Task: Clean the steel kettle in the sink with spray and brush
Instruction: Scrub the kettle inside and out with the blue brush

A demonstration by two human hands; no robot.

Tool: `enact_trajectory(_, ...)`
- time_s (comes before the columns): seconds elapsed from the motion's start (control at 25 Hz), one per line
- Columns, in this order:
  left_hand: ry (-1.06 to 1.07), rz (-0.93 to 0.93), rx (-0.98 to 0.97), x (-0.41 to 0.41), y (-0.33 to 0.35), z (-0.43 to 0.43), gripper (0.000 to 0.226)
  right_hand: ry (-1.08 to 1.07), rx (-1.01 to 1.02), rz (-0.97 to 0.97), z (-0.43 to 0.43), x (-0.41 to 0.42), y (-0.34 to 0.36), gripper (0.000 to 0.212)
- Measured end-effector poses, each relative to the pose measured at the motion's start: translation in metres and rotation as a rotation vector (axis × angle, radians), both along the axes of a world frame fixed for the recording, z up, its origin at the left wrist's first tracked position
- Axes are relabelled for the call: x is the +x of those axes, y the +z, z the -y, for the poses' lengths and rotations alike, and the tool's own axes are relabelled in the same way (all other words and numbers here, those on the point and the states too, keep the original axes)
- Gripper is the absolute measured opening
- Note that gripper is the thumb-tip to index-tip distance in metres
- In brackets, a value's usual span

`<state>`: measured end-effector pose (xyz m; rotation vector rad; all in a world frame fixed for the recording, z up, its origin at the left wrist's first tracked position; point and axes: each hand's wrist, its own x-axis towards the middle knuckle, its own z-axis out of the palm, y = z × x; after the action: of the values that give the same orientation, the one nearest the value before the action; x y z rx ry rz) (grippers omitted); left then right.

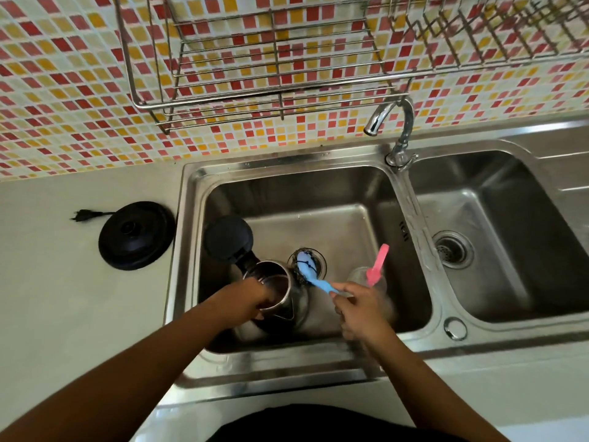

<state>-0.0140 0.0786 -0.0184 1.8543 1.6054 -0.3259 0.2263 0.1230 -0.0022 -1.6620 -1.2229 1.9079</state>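
Note:
The steel kettle (280,301) stands in the left sink basin (318,193), its black lid (228,238) hinged open toward the back left. My left hand (251,298) grips the kettle's rim at the near left side. A blue brush (310,272) with dark bristles hovers just right of the kettle, over the drain; my right hand (360,309) holds its handle. Behind that hand stands a clear spray bottle with a pink nozzle (377,264), partly hidden and blurred.
The kettle's black power base (137,236) with its cord and plug lies on the counter left of the sink. A chrome tap (393,129) rises between the two basins. The right basin (510,237) holds only its drain. A wire dish rack (255,74) hangs on the tiled wall.

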Motion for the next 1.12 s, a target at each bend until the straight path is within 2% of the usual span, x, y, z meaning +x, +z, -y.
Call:
enact_trajectory(0.08,0.08,0.044,0.002,-0.003,0.001,0.002,0.05,0.048,0.003,-0.029,0.011,0.017,0.003,0.018)
enact_trajectory(0.16,0.302,0.215,-0.064,0.008,0.003,0.002,0.06,0.044,-0.059,0.057,0.015,0.023,-0.007,0.016)
enact_trajectory(0.2,0.459,0.352,-0.123,0.018,0.004,-0.002,0.057,0.019,-0.113,0.114,0.012,0.019,-0.014,0.015)
enact_trajectory(0.28,0.742,0.601,-0.214,0.039,0.009,-0.011,0.037,-0.03,-0.223,0.121,0.007,0.004,-0.021,0.014)
enact_trajectory(0.36,0.929,0.627,-0.183,0.048,0.006,-0.02,0.017,-0.03,-0.225,0.056,0.007,-0.003,-0.015,0.016)
enact_trajectory(0.48,1.209,0.696,-0.174,0.054,0.005,-0.03,0.028,0.018,-0.232,-0.033,0.02,0.011,0.009,0.018)
enact_trajectory(0.56,1.341,0.672,-0.135,0.056,-0.005,-0.034,0.019,0.032,-0.287,0.014,0.029,0.02,0.004,0.018)
enact_trajectory(0.64,1.346,0.609,-0.067,0.059,-0.012,-0.035,0.003,0.027,-0.28,0.118,0.023,0.011,-0.009,0.019)
enact_trajectory(0.72,1.346,0.583,-0.055,0.057,-0.016,-0.032,0.007,0.002,-0.239,0.162,0.008,-0.007,-0.019,0.02)
enact_trajectory(0.8,1.308,0.578,-0.047,0.048,-0.012,-0.029,0.015,0.001,-0.206,0.098,-0.003,-0.018,-0.013,0.021)
enact_trajectory(0.92,1.185,0.615,-0.107,0.03,0.002,-0.018,0.033,0.067,-0.13,-0.021,0.002,-0.012,0.007,0.02)
enact_trajectory(1.0,1.059,0.622,-0.125,0.021,0.013,-0.008,0.038,0.095,-0.137,-0.009,0.009,-0.006,0.004,0.021)
enact_trajectory(1.12,0.86,0.599,-0.123,0.006,0.018,0.013,0.023,0.056,-0.174,0.105,0.003,-0.012,-0.009,0.022)
